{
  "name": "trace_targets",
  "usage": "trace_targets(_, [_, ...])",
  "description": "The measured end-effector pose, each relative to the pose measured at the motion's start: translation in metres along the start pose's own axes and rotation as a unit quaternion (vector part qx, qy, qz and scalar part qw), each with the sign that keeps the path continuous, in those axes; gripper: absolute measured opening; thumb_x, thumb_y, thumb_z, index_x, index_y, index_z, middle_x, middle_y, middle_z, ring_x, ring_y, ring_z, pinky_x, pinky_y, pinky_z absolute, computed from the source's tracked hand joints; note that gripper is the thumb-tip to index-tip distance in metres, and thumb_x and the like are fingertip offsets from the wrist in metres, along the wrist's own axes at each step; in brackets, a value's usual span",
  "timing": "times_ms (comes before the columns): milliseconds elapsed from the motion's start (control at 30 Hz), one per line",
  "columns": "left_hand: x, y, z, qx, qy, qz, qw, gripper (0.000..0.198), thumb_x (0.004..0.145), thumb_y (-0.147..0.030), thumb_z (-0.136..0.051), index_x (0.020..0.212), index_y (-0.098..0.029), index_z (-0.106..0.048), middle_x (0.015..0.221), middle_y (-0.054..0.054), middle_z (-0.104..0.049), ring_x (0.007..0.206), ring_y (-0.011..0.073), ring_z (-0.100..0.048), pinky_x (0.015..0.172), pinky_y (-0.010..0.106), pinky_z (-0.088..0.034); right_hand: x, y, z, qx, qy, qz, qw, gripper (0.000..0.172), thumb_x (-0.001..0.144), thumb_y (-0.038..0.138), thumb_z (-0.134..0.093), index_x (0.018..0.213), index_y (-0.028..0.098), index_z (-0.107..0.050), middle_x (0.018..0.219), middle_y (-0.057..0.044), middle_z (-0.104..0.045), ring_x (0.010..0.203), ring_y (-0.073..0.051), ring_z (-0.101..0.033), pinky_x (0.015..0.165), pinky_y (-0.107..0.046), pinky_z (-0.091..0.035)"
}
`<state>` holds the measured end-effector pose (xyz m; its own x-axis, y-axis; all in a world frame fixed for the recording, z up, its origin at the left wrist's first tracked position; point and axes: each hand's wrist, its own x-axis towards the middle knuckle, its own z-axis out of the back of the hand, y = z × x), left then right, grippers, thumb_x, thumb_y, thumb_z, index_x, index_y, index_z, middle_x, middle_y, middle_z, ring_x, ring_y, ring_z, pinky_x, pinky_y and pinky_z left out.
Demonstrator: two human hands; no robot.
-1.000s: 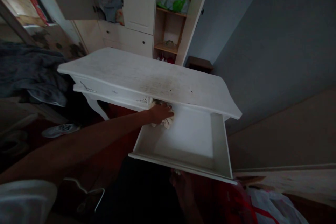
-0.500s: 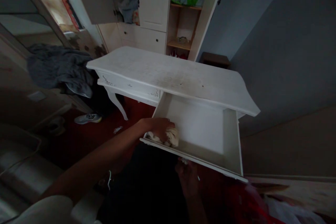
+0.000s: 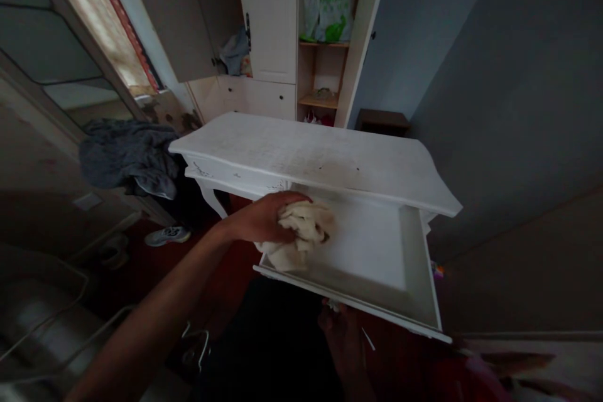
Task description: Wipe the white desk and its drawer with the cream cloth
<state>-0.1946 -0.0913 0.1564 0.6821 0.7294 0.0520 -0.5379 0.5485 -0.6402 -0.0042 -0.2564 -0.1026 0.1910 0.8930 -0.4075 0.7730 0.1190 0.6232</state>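
My left hand (image 3: 262, 220) is closed on a crumpled cream cloth (image 3: 304, 233). It holds the cloth over the left side of an open white drawer (image 3: 358, 305), which is pulled out of a white table (image 3: 325, 157). Nothing else lies on the drawer's white floor. My right hand (image 3: 343, 334) sits in deep shadow just under the drawer's front edge. Its fingers are too dark to make out.
A white wardrobe (image 3: 271, 19) with open shelves and a plastic bag (image 3: 327, 9) stands behind the table. Grey clothing (image 3: 127, 154) lies heaped at the left, with a shoe (image 3: 167, 235) on the red floor. A grey wall runs along the right.
My left hand drew the cloth from the drawer's back left corner to its front left corner. It now holds the cloth higher, partway back along the left side. The view shifted too.
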Motion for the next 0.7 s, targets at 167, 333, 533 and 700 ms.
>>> trace_targets(167, [0.059,-0.001,0.033,-0.017,-0.355,-0.065,0.932,0.062,0.072,-0.031,-0.068,0.131,-0.021,-0.05,0.12,0.005,-0.066,0.104,0.0217,-0.064,0.09,0.038,-0.054,0.005,-0.008,0.004,-0.013,0.013,0.027,0.999,0.02,0.077,0.043,-0.076,0.084,0.024,-0.072,0.078,-0.003,-0.071,0.05,-0.013,-0.053,0.044,-0.029,-0.042])
trace_targets(333, [0.159,0.028,0.031,0.019,-0.489,-0.05,0.871,0.062,0.072,-0.028,-0.068,0.13,-0.02,-0.049,0.124,0.008,-0.063,0.114,0.025,-0.059,0.101,0.043,-0.049,0.013,-0.013,0.005,-0.03,0.019,0.036,0.999,0.035,0.067,0.053,-0.081,0.076,0.02,-0.071,0.073,-0.005,-0.071,0.042,-0.01,-0.047,0.038,-0.026,-0.036])
trace_targets(533, [0.229,0.064,-0.027,0.093,-0.296,-0.017,0.951,0.08,0.068,-0.034,-0.077,0.137,-0.008,-0.047,0.137,0.021,-0.054,0.133,0.0344,-0.047,0.114,0.045,-0.038,0.022,-0.017,0.014,-0.06,0.018,0.026,0.998,0.045,0.061,0.06,-0.082,0.074,0.018,-0.07,0.07,-0.003,-0.069,0.039,-0.008,-0.046,0.035,-0.023,-0.035])
trace_targets(700, [0.234,0.089,-0.027,0.047,-0.293,-0.015,0.955,0.075,0.083,-0.059,-0.061,0.143,-0.018,-0.044,0.152,0.017,-0.042,0.147,0.0329,-0.029,0.12,0.051,-0.026,0.018,-0.016,0.014,-0.063,0.024,0.034,0.997,0.04,0.068,0.057,-0.078,0.078,0.019,-0.072,0.067,-0.003,-0.068,0.04,-0.01,-0.05,0.035,-0.023,-0.039])
